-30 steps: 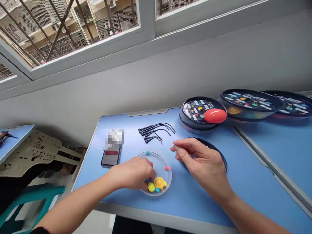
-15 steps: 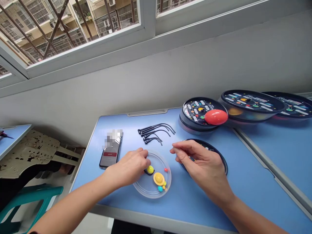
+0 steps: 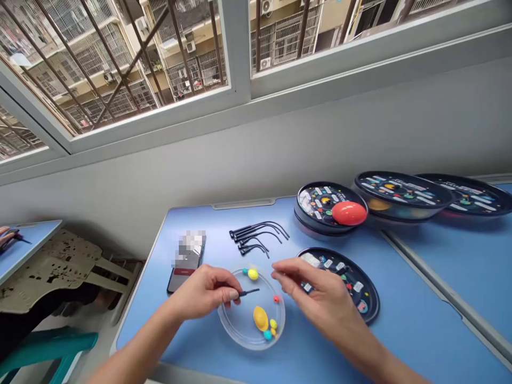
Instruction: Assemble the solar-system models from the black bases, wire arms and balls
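My left hand (image 3: 210,292) pinches a short thin black rod (image 3: 249,292) between thumb and fingers, over the round clear plastic tray (image 3: 232,337). Inside the tray lie a yellow ringed planet ball (image 3: 261,318), a lime-yellow ball (image 3: 253,274), a teal ball (image 3: 268,335), a red bead (image 3: 276,300) and other small beads. My right hand (image 3: 316,288) is at the tray's right edge, its thumb and fingertips drawn together; whether anything is in them I cannot make out. Below and behind it sits a dark round base (image 3: 356,272) printed with planets.
Several curved black rods (image 3: 256,234) lie behind the tray, with a phone (image 3: 187,261) to their left. At the back right stand round tubs (image 3: 326,205), one with a red ball (image 3: 349,213) on top. Another person's hand (image 3: 5,234) shows at far left.
My left hand has come up from the tray with the black rod showing in its fingers. My right hand has shifted slightly left and lower, uncovering more of the dark base. The view has tilted up.
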A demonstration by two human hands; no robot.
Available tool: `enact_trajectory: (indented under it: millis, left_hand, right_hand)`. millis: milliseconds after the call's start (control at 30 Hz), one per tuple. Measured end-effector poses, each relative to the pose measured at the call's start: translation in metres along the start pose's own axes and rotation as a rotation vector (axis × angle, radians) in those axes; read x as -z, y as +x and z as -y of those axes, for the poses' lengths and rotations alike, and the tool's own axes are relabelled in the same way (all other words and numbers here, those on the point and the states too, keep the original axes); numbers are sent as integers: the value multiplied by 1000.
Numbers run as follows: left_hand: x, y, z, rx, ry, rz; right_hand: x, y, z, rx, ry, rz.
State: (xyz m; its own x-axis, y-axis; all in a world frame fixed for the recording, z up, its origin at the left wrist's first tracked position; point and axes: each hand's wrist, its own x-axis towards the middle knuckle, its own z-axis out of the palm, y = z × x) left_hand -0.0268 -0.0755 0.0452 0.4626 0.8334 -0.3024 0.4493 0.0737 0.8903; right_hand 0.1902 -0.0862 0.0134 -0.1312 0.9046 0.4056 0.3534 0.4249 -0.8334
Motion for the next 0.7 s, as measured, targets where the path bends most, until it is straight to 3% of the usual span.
enact_trajectory:
  millis: [100, 233, 367, 533, 700]
  left_hand:
    - [-7, 1, 4, 73, -426, 27]
    - [-18, 10, 3, 41, -660, 93]
    - [-25, 21, 0, -58, -701, 65]
    - [-28, 21, 4, -107, -592, -65]
    - [-29, 16, 11, -98, -595, -142]
  right_hand:
    - [-5, -2, 3, 76, 36, 94]
    - [-6, -2, 11, -3, 122, 191]
    - [-2, 2, 16, -180, 212, 208]
    - [-2, 3, 14, -288, 342, 241]
    - [-6, -3, 11, -159, 295, 278]
